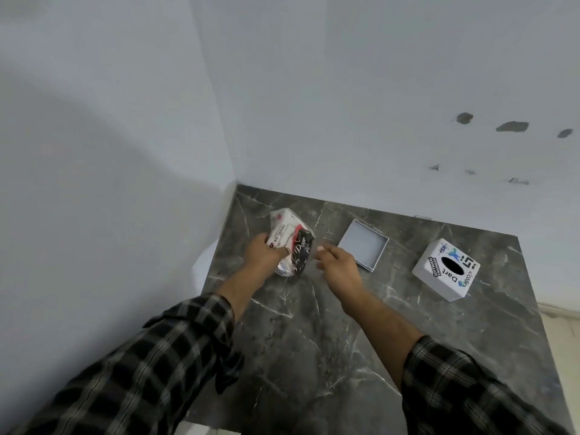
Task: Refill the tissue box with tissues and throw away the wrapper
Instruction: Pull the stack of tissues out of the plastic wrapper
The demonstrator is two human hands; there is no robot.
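A pack of tissues in a clear plastic wrapper with red, white and black print lies near the back left corner of the dark marble counter. My left hand grips the pack from its near side. My right hand hovers just right of the pack, fingers loosely apart, holding nothing. The grey square base of the tissue box lies open side up behind my right hand. The white tissue box cover, with stickers and a dark oval slot on top, stands further right.
White walls meet in a corner behind the counter's back left. The right wall has dark chipped patches. The counter's right edge drops to a light floor. A pale rounded object shows past the left edge.
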